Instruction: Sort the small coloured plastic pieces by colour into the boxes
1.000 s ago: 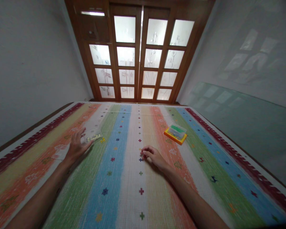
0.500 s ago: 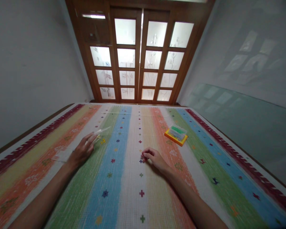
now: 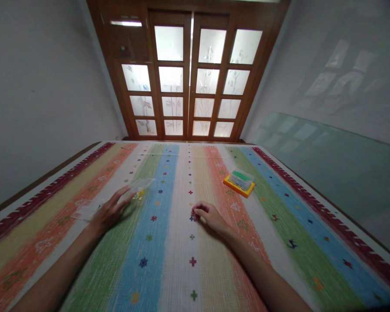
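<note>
A small clear plastic bag point(image 3: 145, 183) lies on the striped cloth, left of the middle, with small yellow pieces point(image 3: 138, 195) in or under its near part. My left hand point(image 3: 114, 209) is at the bag's near left side, fingers stretched out and apart, their tips at the yellow pieces. Whether they touch the bag is hard to see. Resting on the cloth near the middle, my right hand point(image 3: 210, 216) has thumb and fingers pinched together. Anything between those fingertips is too small to make out. Another clear plastic packet point(image 3: 83, 211) lies left of my left forearm.
A shallow yellow box point(image 3: 238, 185) with a clear lid and green and grey contents sits beyond my right hand. The patterned tablecloth point(image 3: 178, 260) covers the long table. Wooden doors with glass panes point(image 3: 195, 78) stand past its far end, and a glass panel leans at the right.
My left hand has let the plastic bag down and its fingers have spread. The bag now lies flatter, slightly farther right. My right hand stays nearly still.
</note>
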`<control>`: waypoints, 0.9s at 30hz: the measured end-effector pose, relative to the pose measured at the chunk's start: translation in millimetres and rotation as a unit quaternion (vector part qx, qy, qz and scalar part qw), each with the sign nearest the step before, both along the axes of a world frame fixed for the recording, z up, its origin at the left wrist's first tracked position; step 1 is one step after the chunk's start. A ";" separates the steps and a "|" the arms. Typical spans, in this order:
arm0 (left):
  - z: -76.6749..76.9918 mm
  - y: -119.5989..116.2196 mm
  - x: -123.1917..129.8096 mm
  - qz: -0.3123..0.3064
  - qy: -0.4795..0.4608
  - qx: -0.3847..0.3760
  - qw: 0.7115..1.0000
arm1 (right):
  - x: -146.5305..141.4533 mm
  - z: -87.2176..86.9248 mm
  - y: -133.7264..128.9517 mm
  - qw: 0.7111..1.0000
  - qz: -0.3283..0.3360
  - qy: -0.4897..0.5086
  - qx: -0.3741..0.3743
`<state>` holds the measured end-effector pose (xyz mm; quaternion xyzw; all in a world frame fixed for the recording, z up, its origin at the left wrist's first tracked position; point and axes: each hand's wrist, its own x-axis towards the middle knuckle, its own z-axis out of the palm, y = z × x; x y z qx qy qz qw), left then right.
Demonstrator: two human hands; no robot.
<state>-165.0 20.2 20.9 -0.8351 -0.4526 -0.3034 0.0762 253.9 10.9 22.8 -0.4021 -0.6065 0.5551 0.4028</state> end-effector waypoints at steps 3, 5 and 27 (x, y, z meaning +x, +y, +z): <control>5.1 3.3 -5.1 0.030 -0.015 0.037 0.999 | 0.0 0.3 -0.2 1.000 0.001 -0.006 0.002; 11.9 5.0 -8.3 0.067 -0.027 0.056 0.996 | 0.2 0.8 -0.5 1.000 0.002 -0.010 0.002; 34.9 6.2 -6.1 0.379 0.092 -0.171 0.905 | 1.5 -0.6 -0.6 1.000 0.004 0.001 0.004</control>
